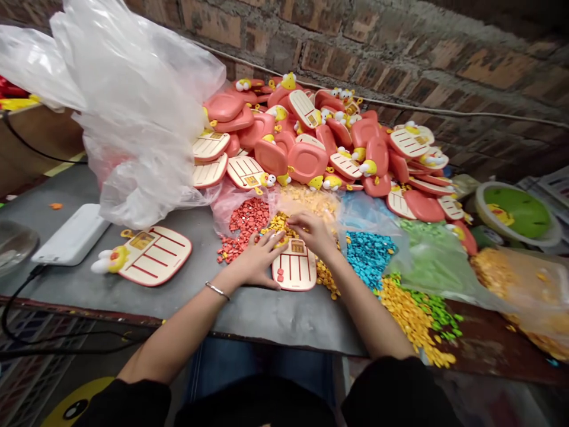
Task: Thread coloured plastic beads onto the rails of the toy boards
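Observation:
A cream toy board (302,276) with a red rim, slots and a small printed window lies flat before me. Two small red pieces sit at the lower end of its left slot. My left hand (255,259) rests along the board's left side, fingers spread over its top end and thumb near the lower left edge. Over the board's top right, my right hand (315,234) has thumb and fingertips together in a pinch; what is between them is too small to make out. Red pieces (249,219) and yellow pieces (279,223) lie just beyond my hands.
A heap of similar toys (306,160) rises against the brick wall (355,47). Blue pieces (368,255), orange-yellow pieces (409,311) and green pieces (438,311) spread rightward. Leftward are another toy board (155,258), a white power bank (73,234) and a large plastic bag (137,101).

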The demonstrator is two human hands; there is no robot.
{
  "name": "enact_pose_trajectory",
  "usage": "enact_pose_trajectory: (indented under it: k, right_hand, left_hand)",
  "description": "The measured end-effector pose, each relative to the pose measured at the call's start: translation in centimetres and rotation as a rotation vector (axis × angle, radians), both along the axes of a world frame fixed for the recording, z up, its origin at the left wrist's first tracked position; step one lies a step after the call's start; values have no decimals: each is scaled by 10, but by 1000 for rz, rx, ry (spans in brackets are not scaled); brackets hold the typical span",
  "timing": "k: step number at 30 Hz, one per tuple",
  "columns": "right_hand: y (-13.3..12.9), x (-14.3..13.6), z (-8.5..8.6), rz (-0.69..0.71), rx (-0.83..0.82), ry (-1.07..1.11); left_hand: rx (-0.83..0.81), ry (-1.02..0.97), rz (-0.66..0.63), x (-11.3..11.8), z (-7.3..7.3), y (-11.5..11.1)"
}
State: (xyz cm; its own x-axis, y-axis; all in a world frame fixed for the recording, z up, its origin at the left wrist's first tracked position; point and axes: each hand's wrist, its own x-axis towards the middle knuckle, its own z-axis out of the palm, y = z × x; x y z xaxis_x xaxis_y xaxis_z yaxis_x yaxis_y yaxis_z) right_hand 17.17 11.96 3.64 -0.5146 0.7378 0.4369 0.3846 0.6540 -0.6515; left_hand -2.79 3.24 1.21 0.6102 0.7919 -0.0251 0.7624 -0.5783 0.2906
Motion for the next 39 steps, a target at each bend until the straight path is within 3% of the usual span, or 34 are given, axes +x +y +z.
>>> enact_pose_trajectory:
  k: [3,5,10,17,20,24,27,29,31,33,36,39]
  right_hand:
    - [-25,41,-9,-107,-64,25]
    - [-35,54,-19,-132,-67,-50]
    - [-37,54,-42,-177,53,-252]
    - [-52,65,-44,-50,11,-210]
    - [-57,50,-49,-38,-12,-139]
    - [-56,10,-53,11,11,-127]
    - [-58,-1,-45,148,-24,-132]
    - [-58,4,-35,278,-102,-130]
    - [-54,10,-23,323,-181,-112]
    - [-42,8,-13,243,-194,-65]
    - [-12,-17,-5,126,-87,-52]
    - [20,-54,-4,185,20,-291]
  left_hand:
    - [-12,5,2,0,1,-1]
    - [-14,0,1,0,2,-1]
    - [2,-7,7,0,5,-1]
    - [-6,30,55,1,7,-1]
    - [-5,24,43,0,6,-1]
    - [8,8,40,-1,3,0]
    - [15,2,42,-3,2,1]
    - [12,1,39,-3,2,2]
    - [9,2,33,-3,2,2]
    - [8,6,31,-2,2,2]
    - [6,2,25,-1,2,1]
    - [4,-11,17,0,2,0]
